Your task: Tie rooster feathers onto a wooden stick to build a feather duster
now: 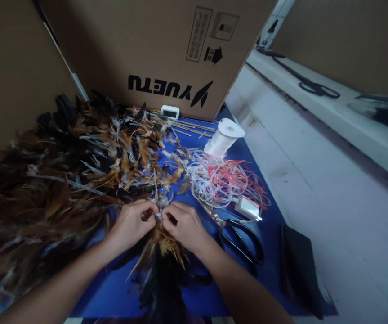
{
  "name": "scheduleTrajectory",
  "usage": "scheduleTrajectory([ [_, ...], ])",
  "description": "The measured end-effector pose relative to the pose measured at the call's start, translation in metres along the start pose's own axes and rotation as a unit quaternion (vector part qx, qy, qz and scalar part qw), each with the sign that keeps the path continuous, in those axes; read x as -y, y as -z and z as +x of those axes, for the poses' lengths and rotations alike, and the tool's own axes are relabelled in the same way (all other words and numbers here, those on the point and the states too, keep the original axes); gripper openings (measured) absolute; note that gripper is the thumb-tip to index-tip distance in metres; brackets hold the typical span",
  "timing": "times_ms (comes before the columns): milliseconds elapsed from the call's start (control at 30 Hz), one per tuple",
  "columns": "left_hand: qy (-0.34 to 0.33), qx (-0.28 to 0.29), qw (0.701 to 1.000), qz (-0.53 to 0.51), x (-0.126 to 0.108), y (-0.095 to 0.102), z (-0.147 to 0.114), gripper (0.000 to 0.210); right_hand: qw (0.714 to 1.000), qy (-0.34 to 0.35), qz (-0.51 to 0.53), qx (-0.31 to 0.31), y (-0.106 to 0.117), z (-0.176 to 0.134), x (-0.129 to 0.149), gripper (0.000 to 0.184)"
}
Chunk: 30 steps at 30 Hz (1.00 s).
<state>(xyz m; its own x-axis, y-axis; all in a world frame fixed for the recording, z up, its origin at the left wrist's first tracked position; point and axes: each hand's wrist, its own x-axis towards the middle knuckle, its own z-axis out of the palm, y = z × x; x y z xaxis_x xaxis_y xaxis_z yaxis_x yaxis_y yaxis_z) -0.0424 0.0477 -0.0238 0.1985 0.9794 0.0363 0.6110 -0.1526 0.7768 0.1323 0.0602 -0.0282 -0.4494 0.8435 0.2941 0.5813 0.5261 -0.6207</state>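
While close together, left hand [131, 222] and right hand [186, 224] in tight pinches on white wrap [159, 216] of feather bundle [164, 258]

pale wall [301, 180], white ledge [340, 108], blue tabletop [113, 292], dim light

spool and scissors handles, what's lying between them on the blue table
The head view shows a red and white tangle between the spool and the scissors handles, with a white charger at the tangle's near edge.
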Motion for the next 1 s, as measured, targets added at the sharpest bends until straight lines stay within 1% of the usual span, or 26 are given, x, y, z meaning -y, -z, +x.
scheduleTrajectory([
  [267,-0.008,0.006,1.0,0.014,-0.003,0.0005,0.0002,0.016,1.0,-0.005,0.029,-0.002,0.0021,0.0007,0.0009,0.013],
  [433,0.005,0.012,1.0,0.012,-0.0069,0.0013,-0.0008,0.011,0.999,-0.011,0.039,-0.014,-0.0007,-0.0005,0.0009,0.014],
  [667,0.001,0.024,1.0,0.004,-0.0007,-0.0012,0.0002,0.011,0.998,-0.027,0.057,-0.025,-0.0007,0.0007,0.0037,0.014],
  [833,-0.006,0.026,1.0,0.016,-0.0038,0.001,0.0008,0.013,0.99,-0.064,0.121,-0.029,0.001,0.0023,0.0055,0.014],
  [933,-0.002,0.024,0.999,0.026,-0.0068,0.0013,0.0012,0.012,0.982,-0.084,0.17,-0.011,0.0015,0.0022,0.0049,0.01],
  [1000,-0.002,0.02,0.999,0.03,-0.0072,0.0004,0.0016,0.011,0.979,-0.089,0.183,0.004,0.0021,0.002,0.0044,0.006],
])
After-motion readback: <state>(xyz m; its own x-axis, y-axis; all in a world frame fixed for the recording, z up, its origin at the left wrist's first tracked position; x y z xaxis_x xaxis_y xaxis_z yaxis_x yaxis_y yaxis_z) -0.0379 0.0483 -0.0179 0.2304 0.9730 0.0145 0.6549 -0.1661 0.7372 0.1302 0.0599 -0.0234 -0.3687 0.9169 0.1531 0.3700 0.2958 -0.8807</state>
